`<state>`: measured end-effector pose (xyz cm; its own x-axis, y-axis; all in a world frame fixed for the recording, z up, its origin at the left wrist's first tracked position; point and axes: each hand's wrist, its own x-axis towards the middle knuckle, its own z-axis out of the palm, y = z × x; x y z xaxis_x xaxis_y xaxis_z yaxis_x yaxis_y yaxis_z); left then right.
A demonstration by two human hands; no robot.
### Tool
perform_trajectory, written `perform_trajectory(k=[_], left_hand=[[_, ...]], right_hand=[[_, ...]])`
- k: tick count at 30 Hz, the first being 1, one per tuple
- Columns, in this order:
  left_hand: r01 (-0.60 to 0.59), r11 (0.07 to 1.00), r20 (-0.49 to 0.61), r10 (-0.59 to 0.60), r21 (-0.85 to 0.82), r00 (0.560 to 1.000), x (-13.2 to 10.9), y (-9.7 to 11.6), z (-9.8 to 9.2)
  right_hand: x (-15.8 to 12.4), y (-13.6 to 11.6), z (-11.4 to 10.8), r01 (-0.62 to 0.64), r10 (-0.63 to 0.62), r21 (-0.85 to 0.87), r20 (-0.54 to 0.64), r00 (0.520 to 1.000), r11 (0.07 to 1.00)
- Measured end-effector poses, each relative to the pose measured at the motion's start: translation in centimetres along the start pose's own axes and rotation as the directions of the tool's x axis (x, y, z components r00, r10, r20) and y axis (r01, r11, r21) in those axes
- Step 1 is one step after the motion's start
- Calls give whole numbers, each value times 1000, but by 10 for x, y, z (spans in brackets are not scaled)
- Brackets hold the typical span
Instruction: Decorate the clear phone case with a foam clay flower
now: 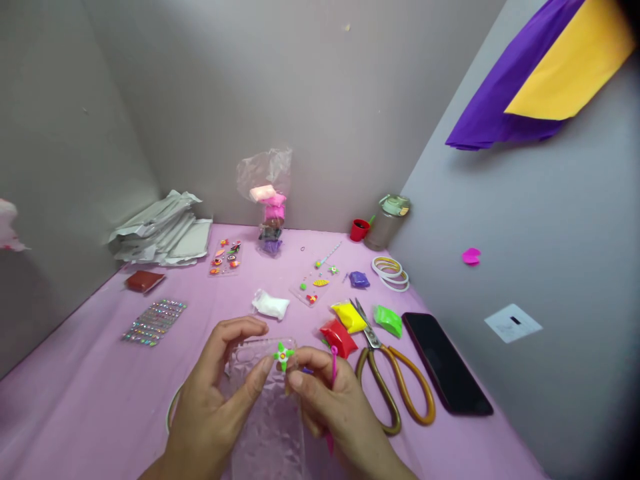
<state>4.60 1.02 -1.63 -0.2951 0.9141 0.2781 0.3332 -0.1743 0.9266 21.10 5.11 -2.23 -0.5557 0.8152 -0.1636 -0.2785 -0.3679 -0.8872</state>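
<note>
A clear, textured phone case (267, 420) is held up in front of me, its lower end running out of the picture. My left hand (213, 393) grips its left side, the thumb beside a green and white clay flower (283, 356) with a yellow-orange centre at the top of the case. At the right edge, the thumb and fingers of my right hand (333, 397) pinch close to the flower. A thin pink modelling tool (334, 367) is tucked between the right hand's fingers. Whether those fingertips also grip the case is hard to see.
Right of my hands lie scissors (383, 373), a black phone (445, 363) and red (339, 337), yellow (349, 317) and green (388, 321) clay packets. White clay (271, 304), a decorated clear sheet (225, 259), gem strips (155, 322), tape rolls (391, 274) and a bottle (387, 223) stand around.
</note>
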Motion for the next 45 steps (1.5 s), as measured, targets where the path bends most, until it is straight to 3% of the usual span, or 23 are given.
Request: perform_trajectory(k=[4,13,45], left_hand=[[145,986,7,-145,-82,989,1,0,3],[237,968,28,-235,-85,972,0,-6,2],[247,964,60,-242,-96,968,2,-9,1]], right_hand=[[-1,1,1,4,-4,-4,6,1000,1000],[-1,4,0,12,-12,-14,14,1000,1000],[-3,1,2,9,-9,-23,34,999,1000]])
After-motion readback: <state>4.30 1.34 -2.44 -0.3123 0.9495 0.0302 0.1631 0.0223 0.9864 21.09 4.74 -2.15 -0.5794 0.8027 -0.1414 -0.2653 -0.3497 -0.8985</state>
